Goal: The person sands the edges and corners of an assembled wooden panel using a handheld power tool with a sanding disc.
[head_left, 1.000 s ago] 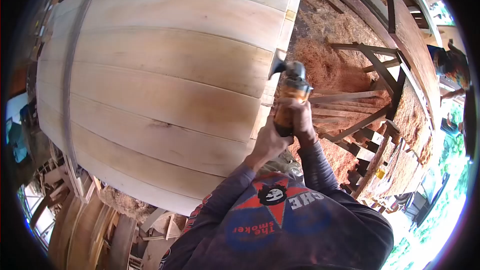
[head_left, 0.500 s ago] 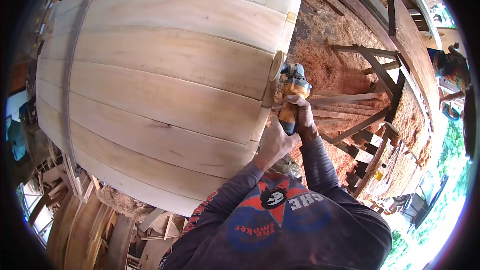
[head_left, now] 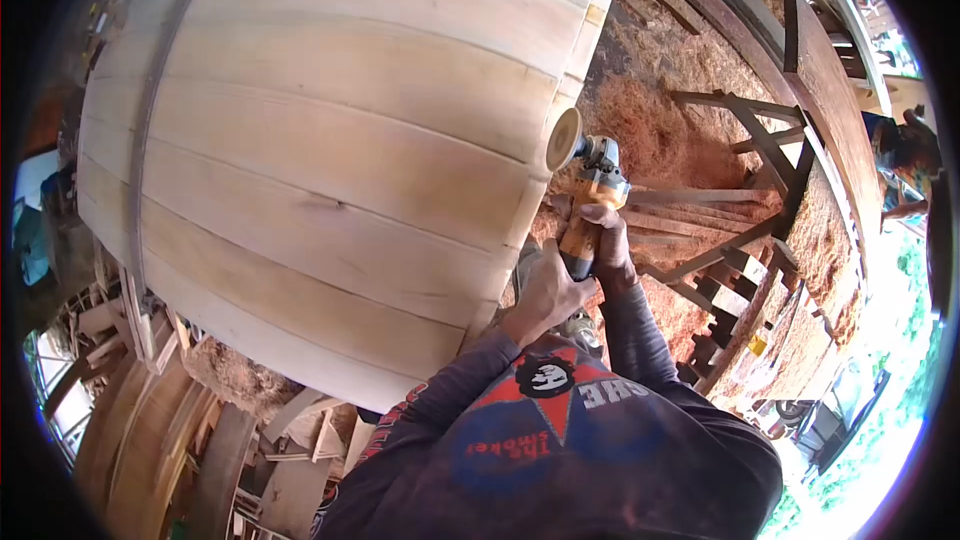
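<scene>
Both my hands are closed around a yellow and black angle grinder point(head_left: 604, 183). My left hand point(head_left: 548, 292) grips the rear of its body, while my right hand point(head_left: 610, 248) wraps round the middle from the right. A round sanding disc point(head_left: 564, 140) on the grinder's head stands at the right end edge of a large pale wooden panel point(head_left: 350, 140); whether it touches the wood I cannot tell. The panel is made of several planks side by side, with a dark knot in one of them.
A dark strap or bar point(head_left: 152, 110) crosses the panel's left side. Reddish sawdust point(head_left: 660, 145) covers the ground to the right, around a dark wooden frame point(head_left: 765, 145). Curved boards point(head_left: 150, 430) lie at the lower left. Part of another person point(head_left: 905, 150) shows at the far right.
The grinder's disc has turned so that more of its round face shows, and it sits slightly lower and to the right. My hands keep their hold; the camera view has shifted a little.
</scene>
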A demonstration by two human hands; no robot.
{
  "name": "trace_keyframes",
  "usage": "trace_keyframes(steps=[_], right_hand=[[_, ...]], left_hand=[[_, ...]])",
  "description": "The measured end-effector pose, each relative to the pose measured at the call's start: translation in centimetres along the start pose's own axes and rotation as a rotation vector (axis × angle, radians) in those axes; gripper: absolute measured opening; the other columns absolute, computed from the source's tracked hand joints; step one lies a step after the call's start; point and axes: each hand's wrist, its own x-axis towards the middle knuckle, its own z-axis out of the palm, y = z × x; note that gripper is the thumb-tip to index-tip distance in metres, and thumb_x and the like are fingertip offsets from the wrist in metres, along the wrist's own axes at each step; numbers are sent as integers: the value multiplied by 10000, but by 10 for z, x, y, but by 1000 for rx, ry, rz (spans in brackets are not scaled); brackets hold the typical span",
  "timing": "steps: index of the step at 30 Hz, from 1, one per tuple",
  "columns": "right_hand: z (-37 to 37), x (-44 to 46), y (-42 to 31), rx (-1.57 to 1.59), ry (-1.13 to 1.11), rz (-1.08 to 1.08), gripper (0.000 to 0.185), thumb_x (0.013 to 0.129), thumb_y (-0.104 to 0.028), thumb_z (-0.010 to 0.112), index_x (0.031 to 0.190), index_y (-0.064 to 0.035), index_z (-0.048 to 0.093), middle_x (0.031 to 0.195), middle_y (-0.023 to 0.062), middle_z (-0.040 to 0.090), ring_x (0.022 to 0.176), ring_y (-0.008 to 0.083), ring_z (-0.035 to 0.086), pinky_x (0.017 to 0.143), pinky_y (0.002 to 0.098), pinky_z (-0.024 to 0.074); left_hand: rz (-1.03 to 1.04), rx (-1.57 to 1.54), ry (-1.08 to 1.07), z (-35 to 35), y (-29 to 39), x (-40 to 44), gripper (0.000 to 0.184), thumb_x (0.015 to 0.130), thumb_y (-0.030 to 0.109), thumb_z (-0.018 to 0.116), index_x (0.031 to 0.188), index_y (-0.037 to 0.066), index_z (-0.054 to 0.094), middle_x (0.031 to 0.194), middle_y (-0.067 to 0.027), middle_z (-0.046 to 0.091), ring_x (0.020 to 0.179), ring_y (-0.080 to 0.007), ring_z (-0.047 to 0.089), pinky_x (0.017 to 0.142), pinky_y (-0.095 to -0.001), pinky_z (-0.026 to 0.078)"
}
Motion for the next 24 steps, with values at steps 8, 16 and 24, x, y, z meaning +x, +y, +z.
trace_keyframes(steps=[8, 16, 24], right_hand=[[-3, 9, 22, 80, 29, 14, 323, 830, -236, 699, 1042, 3, 654, 853, 97, 688, 744, 225, 686, 719, 366, 604], [1, 16, 17, -118, 90, -48, 252, 841, -204, 696, 967, 14, 702, 837, 75, 706, 710, 181, 679, 699, 322, 579], [58, -7, 2, -615, 191, -254, 313, 797, -230, 735, 1016, -7, 722, 841, 54, 700, 736, 143, 657, 702, 302, 551]], left_hand=[[71, 107, 122, 12, -25, 2, 781, 703, 291, 846, 1222, -90, 404, 944, -365, 682, 888, -526, 697, 797, -556, 568], [60, -160, 56, 7, -33, 16, 864, 715, 184, 839, 1419, -10, 377, 1066, -234, 702, 968, -401, 720, 858, -455, 572], [57, -721, -225, -20, -42, 19, 682, 713, 92, 838, 1327, 15, 552, 1206, -62, 670, 1104, -189, 658, 960, -339, 532]])
